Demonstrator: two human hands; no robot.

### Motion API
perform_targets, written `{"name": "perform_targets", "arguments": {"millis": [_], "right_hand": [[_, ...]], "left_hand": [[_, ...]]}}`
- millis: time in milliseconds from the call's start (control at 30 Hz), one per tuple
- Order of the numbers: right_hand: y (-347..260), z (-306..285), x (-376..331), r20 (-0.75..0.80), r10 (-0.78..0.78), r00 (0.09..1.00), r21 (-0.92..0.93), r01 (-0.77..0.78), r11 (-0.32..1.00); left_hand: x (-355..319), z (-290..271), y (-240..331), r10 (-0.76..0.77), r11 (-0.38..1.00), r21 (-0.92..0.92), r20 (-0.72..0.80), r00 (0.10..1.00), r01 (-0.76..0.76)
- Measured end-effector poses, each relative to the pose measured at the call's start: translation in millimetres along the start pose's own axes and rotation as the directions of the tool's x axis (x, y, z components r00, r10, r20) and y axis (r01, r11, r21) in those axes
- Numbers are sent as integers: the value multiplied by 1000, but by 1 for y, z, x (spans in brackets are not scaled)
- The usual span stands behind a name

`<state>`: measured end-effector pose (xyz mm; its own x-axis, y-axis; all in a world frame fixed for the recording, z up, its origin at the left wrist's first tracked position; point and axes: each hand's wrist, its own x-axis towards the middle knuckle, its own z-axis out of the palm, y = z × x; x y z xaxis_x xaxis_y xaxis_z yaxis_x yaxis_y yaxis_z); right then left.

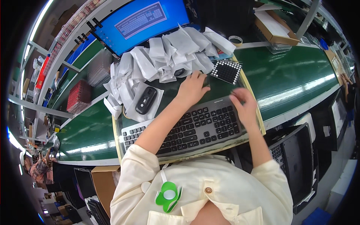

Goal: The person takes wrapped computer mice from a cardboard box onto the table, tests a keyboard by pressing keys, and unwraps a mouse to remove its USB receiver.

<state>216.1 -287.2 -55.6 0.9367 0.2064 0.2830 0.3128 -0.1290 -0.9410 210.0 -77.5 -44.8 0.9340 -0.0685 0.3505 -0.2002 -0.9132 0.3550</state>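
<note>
The dark grey keyboard (187,129) lay slantwise on a clear-covered work board (118,140) on the green bench (288,80), its left end near the person's chest and its right end farther out. The left hand (192,88) rested palm down at the keyboard's far edge, its grip spread flat with the fingers reaching onto the board just beyond the top row of keys and pinching nothing. The right hand (245,107) hung over the keyboard's right end, above the number keys; it was blurred, the fingers looked loosely bent and apart, and whether they touched the keys could not be told.

Just beyond the left hand lay a heap of white packing sleeves (168,56), spilling leftward along the board. A black computer mouse (146,100) sat on one of those sleeves, to the left of the left hand and apart from it. To the right of the heap, near the right hand's fingertips, a small black tray dotted with white pieces (226,71) stood tilted. Behind the heap rose a monitor (144,22) with a blue screen showing a keyboard diagram. A roll of tape (235,39) sat at the bench's far side, and an open cardboard box (275,28) stood farther right.
</note>
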Motion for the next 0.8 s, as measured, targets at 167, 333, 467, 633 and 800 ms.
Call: {"name": "perform_targets", "arguments": {"millis": [167,333,467,633,800], "right_hand": [[13,9,54,313,-224,923,-270,313,911],[6,18,68,467,-211,858,-191,331,924],[-8,18,69,542,-232,808,-232,410,882],[-11,25,67,557,-295,777,-226,483,846],[-16,32,67,648,-345,679,-277,632,724]], "left_hand": [[-3,-2,-7,-26,992,-115,150,988,44],[-12,-17,-3,-28,944,-324,115,993,64],[-16,-23,1,-65,937,-336,99,993,94],[-19,-25,0,-43,963,-262,71,997,61],[-24,-19,0,11,989,-150,20,1000,-8]]}}
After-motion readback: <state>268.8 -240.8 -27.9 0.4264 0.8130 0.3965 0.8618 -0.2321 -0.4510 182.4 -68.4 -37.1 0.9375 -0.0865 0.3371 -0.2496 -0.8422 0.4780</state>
